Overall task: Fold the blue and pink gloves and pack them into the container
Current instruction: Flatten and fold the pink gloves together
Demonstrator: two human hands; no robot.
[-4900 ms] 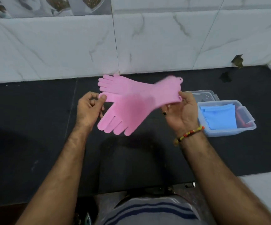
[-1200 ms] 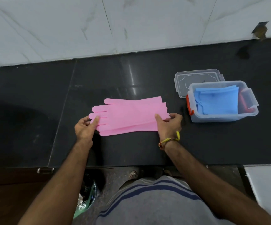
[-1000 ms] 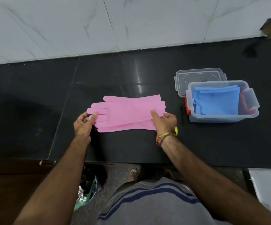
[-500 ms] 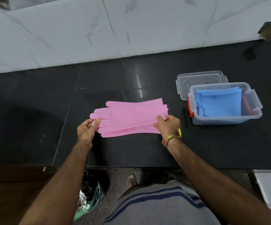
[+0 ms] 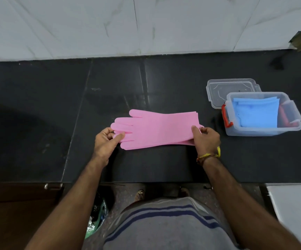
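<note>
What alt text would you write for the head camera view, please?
Two hands, left and right, hold stacked pink gloves flat on a black counter. At right, a clear container holds folded blue gloves, its lid behind it.

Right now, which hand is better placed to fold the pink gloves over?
Probably the left hand: it pinches the fingertip end of the pink gloves, while the right hand anchors the cuffs.

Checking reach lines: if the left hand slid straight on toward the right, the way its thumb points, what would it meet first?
The pink gloves: the left hand already pinches their fingertip end, so it would push into them, well before the right hand.
</note>
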